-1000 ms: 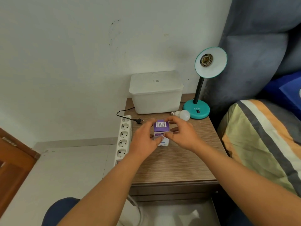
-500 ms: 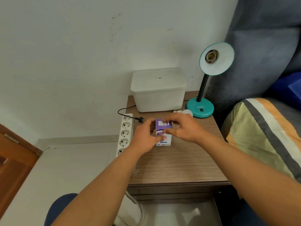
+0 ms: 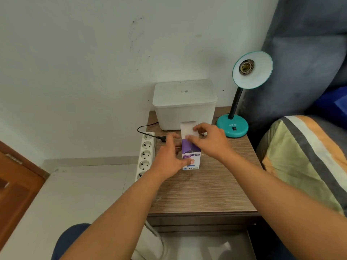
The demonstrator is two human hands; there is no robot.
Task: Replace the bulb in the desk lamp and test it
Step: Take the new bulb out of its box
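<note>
A purple and white bulb box (image 3: pixel 190 156) stands upright on the wooden bedside table (image 3: pixel 202 188). My left hand (image 3: pixel 169 156) grips its left side, thumb on the front. My right hand (image 3: pixel 210 141) pinches the box's white top flap (image 3: pixel 186 128), which stands raised and open. The teal desk lamp (image 3: pixel 232 126) stands at the table's back right, its shade (image 3: pixel 252 70) facing me with a bare socket. The loose white bulb seen earlier is hidden behind my right hand. The lamp's black plug (image 3: pixel 162 138) lies unplugged on the table.
A white lidded plastic box (image 3: pixel 185 104) stands against the wall at the table's back. A white power strip (image 3: pixel 145 154) hangs along the table's left edge. A striped pillow (image 3: pixel 304 162) and grey headboard lie to the right. A wooden door (image 3: pixel 16 184) is at the left.
My right hand has lifted the box's top flap open; it was closed with the barcode showing. My left hand keeps its grip. The view has drifted slightly.
</note>
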